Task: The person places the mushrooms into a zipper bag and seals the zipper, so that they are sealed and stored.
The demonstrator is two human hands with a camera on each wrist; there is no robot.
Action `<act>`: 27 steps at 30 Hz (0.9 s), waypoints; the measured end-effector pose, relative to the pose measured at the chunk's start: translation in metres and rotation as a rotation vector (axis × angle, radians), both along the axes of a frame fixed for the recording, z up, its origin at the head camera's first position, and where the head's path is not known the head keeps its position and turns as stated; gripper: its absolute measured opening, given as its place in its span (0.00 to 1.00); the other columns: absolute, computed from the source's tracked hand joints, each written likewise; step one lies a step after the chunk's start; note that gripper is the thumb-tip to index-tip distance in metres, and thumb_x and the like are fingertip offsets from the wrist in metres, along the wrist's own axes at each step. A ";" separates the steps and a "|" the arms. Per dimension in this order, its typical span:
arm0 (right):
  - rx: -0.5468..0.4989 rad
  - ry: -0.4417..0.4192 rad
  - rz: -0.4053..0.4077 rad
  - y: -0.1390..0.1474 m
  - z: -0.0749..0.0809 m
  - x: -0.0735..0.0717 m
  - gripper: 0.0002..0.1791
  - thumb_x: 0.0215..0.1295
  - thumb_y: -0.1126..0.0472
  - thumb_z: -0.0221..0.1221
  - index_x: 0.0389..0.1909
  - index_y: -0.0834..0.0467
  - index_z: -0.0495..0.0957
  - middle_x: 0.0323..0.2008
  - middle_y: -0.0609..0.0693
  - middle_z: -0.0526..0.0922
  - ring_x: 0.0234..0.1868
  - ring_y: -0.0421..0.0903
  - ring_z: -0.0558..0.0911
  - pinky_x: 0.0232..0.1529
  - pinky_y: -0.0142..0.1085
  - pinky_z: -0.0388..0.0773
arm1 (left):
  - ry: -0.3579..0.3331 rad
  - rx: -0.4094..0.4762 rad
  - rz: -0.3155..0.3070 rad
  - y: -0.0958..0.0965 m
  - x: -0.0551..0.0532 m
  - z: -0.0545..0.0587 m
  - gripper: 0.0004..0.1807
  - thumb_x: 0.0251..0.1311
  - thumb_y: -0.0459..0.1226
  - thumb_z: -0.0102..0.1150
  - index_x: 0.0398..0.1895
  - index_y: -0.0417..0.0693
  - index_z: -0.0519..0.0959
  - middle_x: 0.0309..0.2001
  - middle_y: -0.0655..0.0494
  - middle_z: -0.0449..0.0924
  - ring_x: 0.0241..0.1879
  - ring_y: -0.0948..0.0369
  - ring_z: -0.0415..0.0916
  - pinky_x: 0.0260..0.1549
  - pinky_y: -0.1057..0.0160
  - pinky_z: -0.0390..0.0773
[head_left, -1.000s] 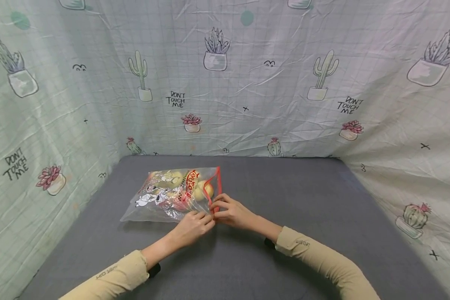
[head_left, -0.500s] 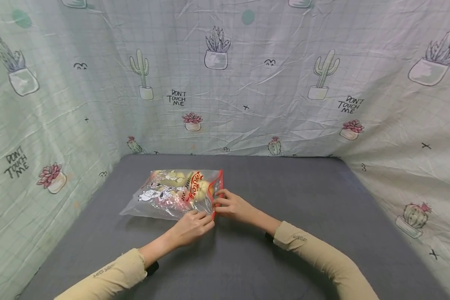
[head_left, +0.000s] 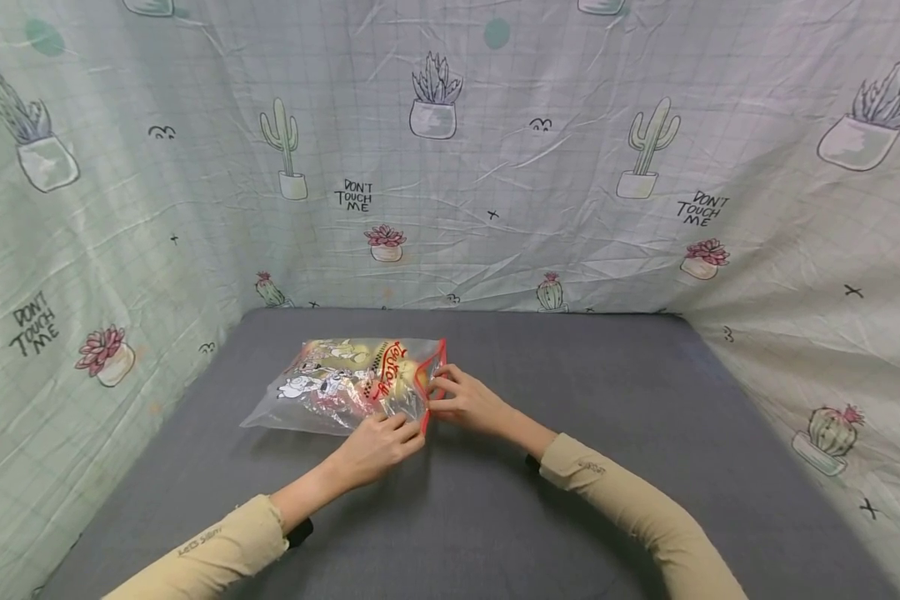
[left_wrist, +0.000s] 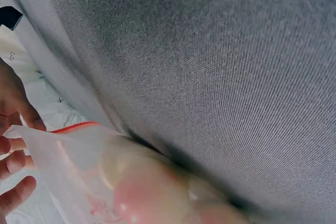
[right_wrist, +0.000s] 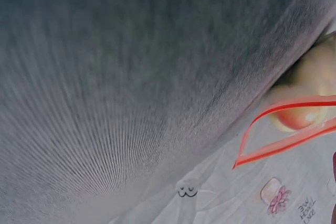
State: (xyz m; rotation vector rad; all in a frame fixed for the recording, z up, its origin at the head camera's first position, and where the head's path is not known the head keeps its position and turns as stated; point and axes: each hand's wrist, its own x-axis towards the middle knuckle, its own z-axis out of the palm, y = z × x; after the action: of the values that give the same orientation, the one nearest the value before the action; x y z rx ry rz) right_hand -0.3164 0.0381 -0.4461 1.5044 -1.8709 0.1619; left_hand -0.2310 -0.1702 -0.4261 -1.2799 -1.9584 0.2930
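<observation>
A clear plastic zip bag (head_left: 288,408) with cartoon prints and red lettering lies toward the left of the grey table. Red-and-yellow round fruit (right_wrist: 299,116), apple-like, fills it. At the bag's right end, the red zip edge (right_wrist: 268,153) stands parted, making a gap at the mouth. My left hand (head_left: 378,446) pinches the near corner of the mouth. On the zip's right side, my right hand (head_left: 472,404) holds the red edge with curled fingers. In the left wrist view, fingers (left_wrist: 18,195) sit beside the bag's film.
The grey cloth-covered table (head_left: 607,392) reaches back to a hanging cactus-print sheet (head_left: 495,250), which also encloses both sides. Dark bands sit at both wrists, below the beige sleeves (head_left: 232,542).
My right hand has moved slightly up along the red edge. My left hand has drifted a little left, and the near corner of the bag has risen slightly.
</observation>
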 end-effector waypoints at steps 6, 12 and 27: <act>0.007 -0.014 -0.025 -0.002 0.002 -0.006 0.03 0.52 0.55 0.62 0.29 0.47 0.80 0.37 0.49 0.77 0.43 0.49 0.72 0.44 0.37 0.73 | 0.026 0.032 -0.010 -0.002 0.000 0.000 0.15 0.58 0.35 0.36 0.28 0.53 0.76 0.29 0.61 0.74 0.28 0.62 0.69 0.21 0.67 0.67; 0.013 -0.086 -0.058 -0.005 0.004 -0.011 0.02 0.56 0.53 0.59 0.28 0.46 0.79 0.40 0.50 0.77 0.45 0.49 0.71 0.40 0.36 0.72 | 0.050 0.040 -0.010 -0.003 0.000 0.001 0.13 0.57 0.36 0.37 0.28 0.53 0.76 0.28 0.61 0.73 0.27 0.63 0.68 0.21 0.68 0.66; 0.015 -0.083 -0.103 -0.004 0.005 -0.021 0.05 0.58 0.53 0.57 0.30 0.46 0.80 0.41 0.51 0.75 0.45 0.48 0.70 0.46 0.37 0.71 | 0.054 0.033 -0.049 -0.005 0.003 0.003 0.13 0.60 0.32 0.37 0.27 0.52 0.74 0.27 0.62 0.72 0.24 0.63 0.68 0.20 0.68 0.64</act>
State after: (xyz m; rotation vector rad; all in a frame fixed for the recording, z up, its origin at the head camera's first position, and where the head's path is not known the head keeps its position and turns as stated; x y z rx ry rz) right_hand -0.3371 0.0341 -0.4408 1.4266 -2.0152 0.1653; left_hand -0.2275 -0.1756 -0.4227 -1.2836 -1.8768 0.2667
